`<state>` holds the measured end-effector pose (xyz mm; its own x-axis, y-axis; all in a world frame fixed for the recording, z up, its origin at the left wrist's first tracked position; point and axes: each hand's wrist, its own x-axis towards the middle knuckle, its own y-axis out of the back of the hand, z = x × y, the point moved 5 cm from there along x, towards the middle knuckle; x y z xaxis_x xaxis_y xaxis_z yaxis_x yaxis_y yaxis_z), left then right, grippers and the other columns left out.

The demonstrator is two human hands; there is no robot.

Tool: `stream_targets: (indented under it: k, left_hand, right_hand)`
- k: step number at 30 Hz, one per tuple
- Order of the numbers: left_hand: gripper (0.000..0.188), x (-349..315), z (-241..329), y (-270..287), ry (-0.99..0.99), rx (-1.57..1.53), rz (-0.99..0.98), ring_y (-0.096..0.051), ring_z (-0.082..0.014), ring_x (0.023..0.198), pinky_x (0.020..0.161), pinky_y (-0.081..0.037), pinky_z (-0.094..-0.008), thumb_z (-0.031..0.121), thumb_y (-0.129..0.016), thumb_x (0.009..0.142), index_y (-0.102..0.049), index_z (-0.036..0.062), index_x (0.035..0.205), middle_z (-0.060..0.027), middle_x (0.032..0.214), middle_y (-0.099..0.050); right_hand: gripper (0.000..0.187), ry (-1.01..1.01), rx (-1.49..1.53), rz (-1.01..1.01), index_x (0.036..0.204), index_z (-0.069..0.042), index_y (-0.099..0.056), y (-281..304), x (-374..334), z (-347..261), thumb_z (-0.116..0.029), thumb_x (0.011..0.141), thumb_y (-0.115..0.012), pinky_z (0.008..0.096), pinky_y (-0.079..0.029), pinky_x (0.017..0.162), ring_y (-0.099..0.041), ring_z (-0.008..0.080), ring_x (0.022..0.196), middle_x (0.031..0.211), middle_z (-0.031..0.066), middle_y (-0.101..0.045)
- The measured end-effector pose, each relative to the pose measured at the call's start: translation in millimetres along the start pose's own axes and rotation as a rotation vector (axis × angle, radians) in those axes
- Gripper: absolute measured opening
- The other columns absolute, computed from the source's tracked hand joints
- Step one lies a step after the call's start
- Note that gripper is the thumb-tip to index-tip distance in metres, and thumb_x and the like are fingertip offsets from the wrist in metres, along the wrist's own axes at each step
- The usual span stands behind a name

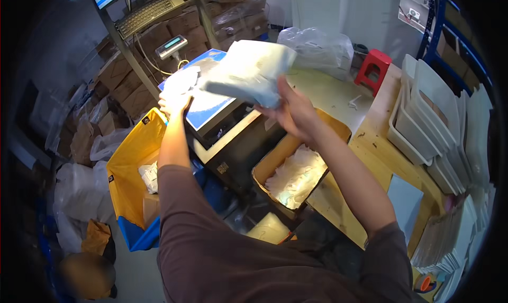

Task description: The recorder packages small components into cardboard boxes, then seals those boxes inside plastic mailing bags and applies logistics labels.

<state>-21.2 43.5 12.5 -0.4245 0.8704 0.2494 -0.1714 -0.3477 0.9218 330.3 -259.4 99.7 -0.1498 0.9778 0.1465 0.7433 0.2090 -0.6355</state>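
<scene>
White and pale blue, a blurred package (248, 67) is above the blue-topped scale (205, 112), its near right corner grasped by the right hand (291, 110). Probably light, soft and slippery, it should sit firmer gripped mid-edge. The left hand (174, 103) meets a white packet (182, 79); whether its fingers clasp, I cannot tell.
</scene>
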Motion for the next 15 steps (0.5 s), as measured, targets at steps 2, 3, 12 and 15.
stream_targets:
  k: [2,3,12,15]
  left_hand:
    - [0.115,5,-77,2,0.194,-0.083,0.049,-0.037,-0.0471,0.138,0.114,-0.031,-0.0605,0.078,-0.071,0.073,-0.029,0.0195,0.163,-0.0220,0.158,-0.030]
    - [0.112,15,-124,7,0.295,-0.133,0.011,-0.034,-0.0487,0.141,0.115,-0.029,-0.0627,0.077,-0.071,0.073,-0.030,0.0244,0.163,-0.0220,0.161,-0.027]
    - [0.094,45,-317,19,0.434,-0.177,0.127,-0.019,-0.0518,0.150,0.114,-0.023,-0.0722,0.058,-0.066,0.087,-0.022,0.0211,0.162,-0.0197,0.165,-0.019]
    - [0.097,46,-170,23,0.071,-0.318,0.134,-0.038,-0.0480,0.142,0.113,-0.036,-0.0621,0.062,-0.075,0.081,-0.036,0.0142,0.157,-0.0252,0.161,-0.031]
  right_hand:
    - [0.079,-0.004,-0.004,-0.056,0.159,0.003,-0.029,-6,5,14,-0.038,0.103,-0.066,0.0398,-0.055,0.104,-0.058,0.0290,0.125,0.149,0.0203,-0.047]
    - [0.075,-0.039,-0.212,0.066,0.158,0.002,-0.031,-1,-8,34,-0.036,0.103,-0.066,0.0383,-0.056,0.102,-0.059,0.0273,0.122,0.147,0.0198,-0.049]
    - [0.049,-0.190,-0.942,0.057,0.142,0.000,-0.051,115,-206,147,-0.015,0.098,-0.067,0.0349,-0.049,0.098,-0.058,0.0249,0.116,0.143,0.0167,-0.048]
    - [0.041,-0.089,-1.006,0.115,0.134,0.001,-0.057,101,-232,132,-0.010,0.096,-0.067,0.0376,-0.048,0.101,-0.057,0.0298,0.120,0.142,0.0160,-0.050]
